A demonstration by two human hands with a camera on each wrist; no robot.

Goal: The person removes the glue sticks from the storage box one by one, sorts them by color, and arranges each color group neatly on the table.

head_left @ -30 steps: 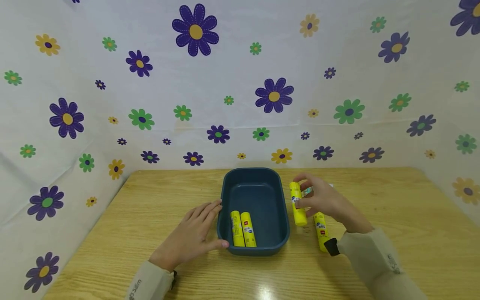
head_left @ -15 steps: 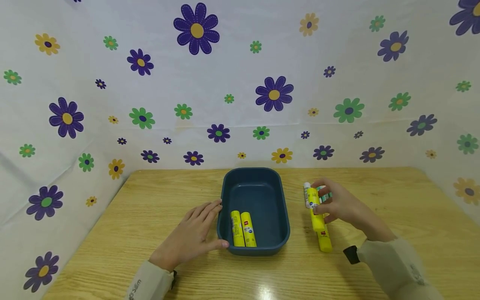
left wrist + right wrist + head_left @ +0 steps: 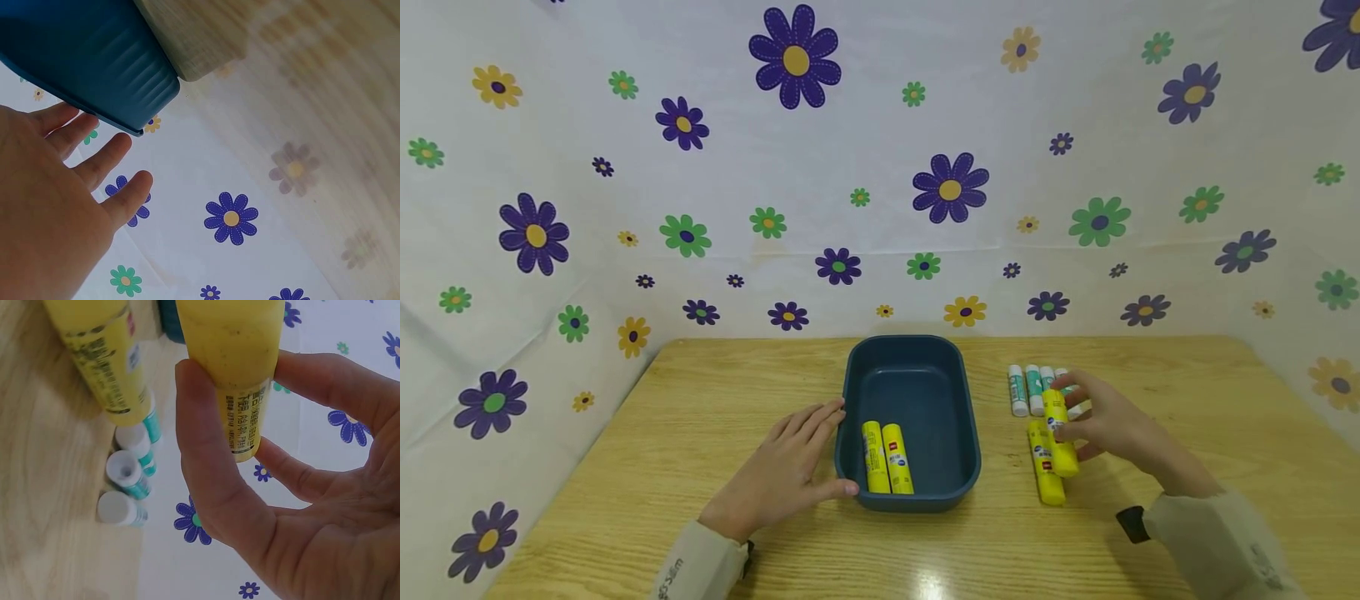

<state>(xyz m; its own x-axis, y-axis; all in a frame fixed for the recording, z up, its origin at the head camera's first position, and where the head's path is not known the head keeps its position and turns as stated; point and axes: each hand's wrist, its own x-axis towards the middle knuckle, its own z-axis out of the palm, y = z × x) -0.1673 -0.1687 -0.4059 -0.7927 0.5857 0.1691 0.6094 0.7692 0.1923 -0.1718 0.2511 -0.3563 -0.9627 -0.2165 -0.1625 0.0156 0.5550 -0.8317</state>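
My right hand (image 3: 1108, 421) pinches a yellow glue stick (image 3: 1060, 442) between thumb and fingers. In the right wrist view the same glue stick (image 3: 240, 369) crosses the top, with the thumb along one side. Just left of it, another yellow glue stick (image 3: 1043, 471) lies on the table. My left hand (image 3: 786, 471) touches the left rim of a dark blue tray (image 3: 972, 450), its fingers fairly straight. Two yellow glue sticks (image 3: 874, 458) lie side by side in the tray's near left part. In the left wrist view the fingertips meet the tray's edge (image 3: 94, 111).
Several white and green glue sticks (image 3: 1017, 392) lie in a row behind the right hand, partly hidden by it. The wooden table (image 3: 737, 375) ends at a flowered cloth (image 3: 865, 150) that hangs behind it.
My right hand has carried the yellow glue stick to the right, away from the tray and past the one on the table. The left hand and tray have stayed put.
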